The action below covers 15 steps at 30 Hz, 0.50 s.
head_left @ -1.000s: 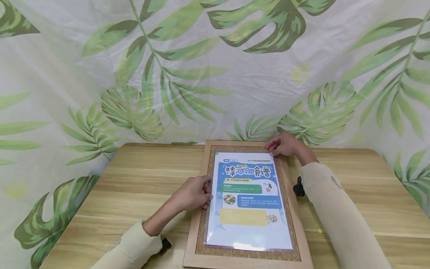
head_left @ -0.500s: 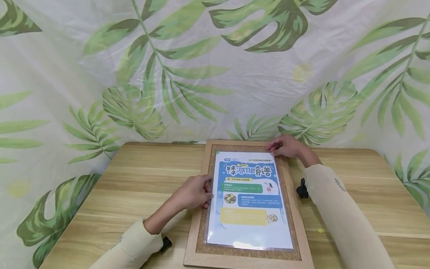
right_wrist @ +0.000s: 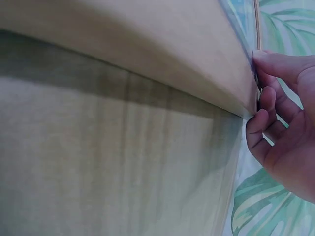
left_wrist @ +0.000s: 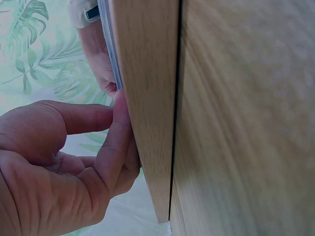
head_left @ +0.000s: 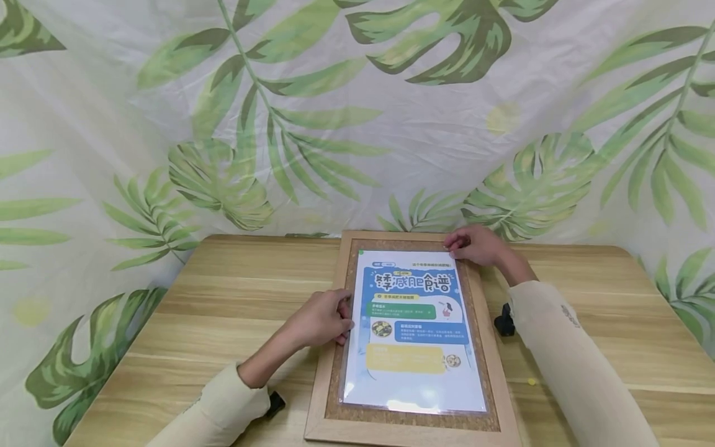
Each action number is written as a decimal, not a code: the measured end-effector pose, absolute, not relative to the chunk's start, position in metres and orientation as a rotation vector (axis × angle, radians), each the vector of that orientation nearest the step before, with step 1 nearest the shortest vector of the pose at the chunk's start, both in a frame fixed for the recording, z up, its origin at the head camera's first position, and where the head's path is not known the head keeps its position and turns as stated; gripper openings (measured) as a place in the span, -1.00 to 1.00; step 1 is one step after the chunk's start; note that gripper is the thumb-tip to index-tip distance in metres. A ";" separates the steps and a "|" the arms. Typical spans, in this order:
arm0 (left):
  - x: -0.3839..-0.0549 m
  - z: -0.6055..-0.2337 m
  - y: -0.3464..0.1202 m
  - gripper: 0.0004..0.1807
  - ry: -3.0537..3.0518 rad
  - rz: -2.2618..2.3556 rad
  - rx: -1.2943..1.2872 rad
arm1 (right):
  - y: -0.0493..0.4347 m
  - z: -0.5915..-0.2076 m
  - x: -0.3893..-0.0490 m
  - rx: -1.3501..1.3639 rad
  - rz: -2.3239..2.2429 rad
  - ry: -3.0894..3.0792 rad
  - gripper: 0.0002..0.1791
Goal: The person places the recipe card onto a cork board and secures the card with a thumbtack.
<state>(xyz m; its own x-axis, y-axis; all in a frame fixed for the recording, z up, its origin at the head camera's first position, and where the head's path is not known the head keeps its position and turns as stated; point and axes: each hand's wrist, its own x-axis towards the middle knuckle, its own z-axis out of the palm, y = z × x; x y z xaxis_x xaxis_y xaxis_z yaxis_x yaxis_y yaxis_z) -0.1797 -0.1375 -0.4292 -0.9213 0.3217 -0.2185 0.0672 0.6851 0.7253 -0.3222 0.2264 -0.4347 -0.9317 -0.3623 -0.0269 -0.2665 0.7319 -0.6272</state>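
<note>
And there lay the glossy blue-and-white rectangular sheet (head_left: 413, 388) on the wood-framed cork board (head_left: 357, 429), long axis twelve-to-six: your right hand (head_left: 475, 244) pinched its one-o'clock corner, your left hand (head_left: 319, 320) its nine-o'clock edge!

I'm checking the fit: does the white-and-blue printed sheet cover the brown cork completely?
No, a strip of brown cork shows between the lower edge of the white-and-blue printed sheet and the light wooden frame.
</note>
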 end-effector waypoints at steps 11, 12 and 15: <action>-0.179 -0.429 -0.138 -0.34 2.559 1.099 0.287 | 0.226 -0.431 -0.298 -0.563 -0.894 2.870 -0.69; -0.179 -0.429 -0.138 -0.34 2.559 1.100 0.288 | 0.228 -0.431 -0.295 -0.566 -0.900 2.870 -0.69; -0.180 -0.429 -0.138 -0.36 2.563 1.096 0.297 | 0.232 -0.431 -0.284 -0.572 -0.926 2.862 -0.69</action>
<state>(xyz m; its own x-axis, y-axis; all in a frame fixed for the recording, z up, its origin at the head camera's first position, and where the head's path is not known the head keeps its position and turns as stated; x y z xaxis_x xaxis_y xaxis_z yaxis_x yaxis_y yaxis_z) -0.1797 -0.1379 -0.4288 -0.9214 0.3180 -0.2236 0.0581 0.6813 0.7297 -0.2844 0.2321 -0.4308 -0.9273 -0.3724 0.0385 -0.3244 0.7479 -0.5792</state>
